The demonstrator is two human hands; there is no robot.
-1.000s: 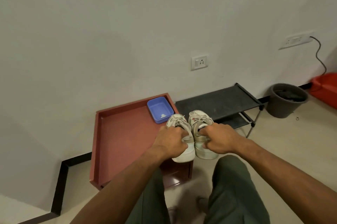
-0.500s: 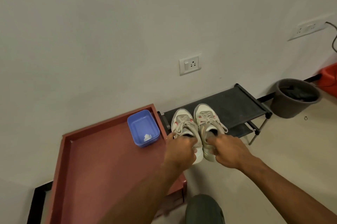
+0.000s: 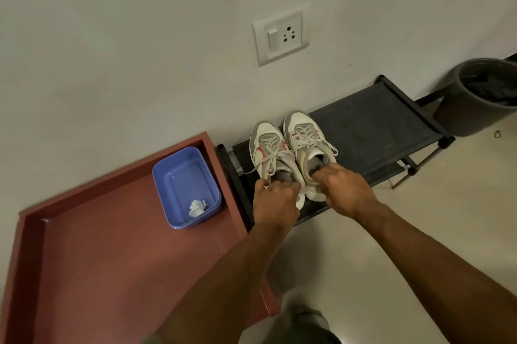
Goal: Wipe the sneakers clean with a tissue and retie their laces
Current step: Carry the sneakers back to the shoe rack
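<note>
left hand (image 3: 275, 199): fingers curled into the heel opening of the left sneaker (image 3: 270, 156) — gripping its collar.
right hand (image 3: 345, 189): fingers hooked into the heel opening of the right sneaker (image 3: 307, 145), gripping it the same way.
sneakers: side by side and touching, toes toward the wall, on the left end of the black rack (image 3: 372, 125); whether the soles rest fully on the fabric shelf cannot be told.
laces (image 3: 272, 157): white, tied in bows on both, loose ends hanging over the sides.
tissue (image 3: 196, 207): crumpled white wad in the near corner of the blue tub (image 3: 179, 175).
counter (image 3: 112, 245): red, with a raised rim, just left of the rack — the tub sits at its far right corner.
bin (image 3: 481, 97): dark grey, on the floor right of the rack.
socket (image 3: 281, 34): white, on the wall above the sneakers.
</note>
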